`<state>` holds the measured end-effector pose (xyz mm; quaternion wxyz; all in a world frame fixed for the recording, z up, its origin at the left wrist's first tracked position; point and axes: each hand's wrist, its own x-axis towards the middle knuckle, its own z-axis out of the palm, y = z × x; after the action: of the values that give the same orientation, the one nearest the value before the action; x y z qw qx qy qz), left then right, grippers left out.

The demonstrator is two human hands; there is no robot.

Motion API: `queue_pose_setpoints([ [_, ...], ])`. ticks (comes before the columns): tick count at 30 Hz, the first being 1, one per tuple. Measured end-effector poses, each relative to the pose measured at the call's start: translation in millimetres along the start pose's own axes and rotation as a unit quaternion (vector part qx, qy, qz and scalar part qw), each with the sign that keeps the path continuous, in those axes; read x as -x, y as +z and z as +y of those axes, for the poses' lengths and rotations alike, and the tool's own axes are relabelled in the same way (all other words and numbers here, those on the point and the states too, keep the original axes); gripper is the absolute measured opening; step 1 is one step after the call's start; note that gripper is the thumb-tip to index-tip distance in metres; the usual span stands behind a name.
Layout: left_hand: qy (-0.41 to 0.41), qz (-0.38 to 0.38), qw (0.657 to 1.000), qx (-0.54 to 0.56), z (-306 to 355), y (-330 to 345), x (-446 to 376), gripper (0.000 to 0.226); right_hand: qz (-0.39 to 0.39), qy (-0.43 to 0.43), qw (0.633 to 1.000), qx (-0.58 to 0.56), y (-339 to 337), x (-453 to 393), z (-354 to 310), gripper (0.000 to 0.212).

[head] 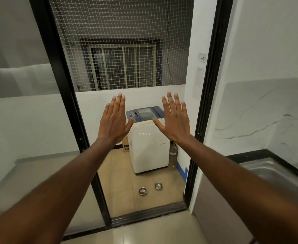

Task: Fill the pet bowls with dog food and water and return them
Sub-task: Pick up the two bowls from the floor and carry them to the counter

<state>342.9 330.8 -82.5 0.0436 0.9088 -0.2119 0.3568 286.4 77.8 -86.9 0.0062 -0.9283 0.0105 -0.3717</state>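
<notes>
Two small steel pet bowls stand on the tiled balcony floor beyond an open sliding door: one bowl (142, 191) to the left, the other bowl (158, 186) slightly farther and to the right. Both arms are stretched out in front of me at chest height. My left hand (115, 120) and my right hand (173, 118) are held up flat, fingers apart, backs toward me, holding nothing. Both hands hover far above the bowls.
A white top-load washing machine (149, 147) stands behind the bowls, with a cardboard box (125, 147) at its left. The black door frame (209, 103) and glass panel (30, 120) flank the opening; a dark threshold track (144, 213) crosses the floor. A steel sink (271, 171) is at right.
</notes>
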Motion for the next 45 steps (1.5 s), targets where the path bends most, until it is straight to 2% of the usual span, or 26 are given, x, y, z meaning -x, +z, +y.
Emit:
queue_pose_setpoints([
  [13, -0.023, -0.048, 0.999, -0.004, -45.7, 104.2, -17.5, 0.083, -0.052, 0.005, 0.999, -0.008, 129.5, -14.5, -3.4, 0.097],
  [33, -0.045, -0.105, 0.993, -0.040, -88.2, 285.6, -181.1, 0.086, -0.097, 0.024, 0.994, -0.047, 358.8, -190.5, 49.2, 0.099],
  [45, -0.071, -0.146, 0.986, -0.042, -116.1, 380.6, -205.7, 0.085, -0.138, 0.018, 0.988, -0.071, 457.7, -232.7, 61.6, 0.100],
])
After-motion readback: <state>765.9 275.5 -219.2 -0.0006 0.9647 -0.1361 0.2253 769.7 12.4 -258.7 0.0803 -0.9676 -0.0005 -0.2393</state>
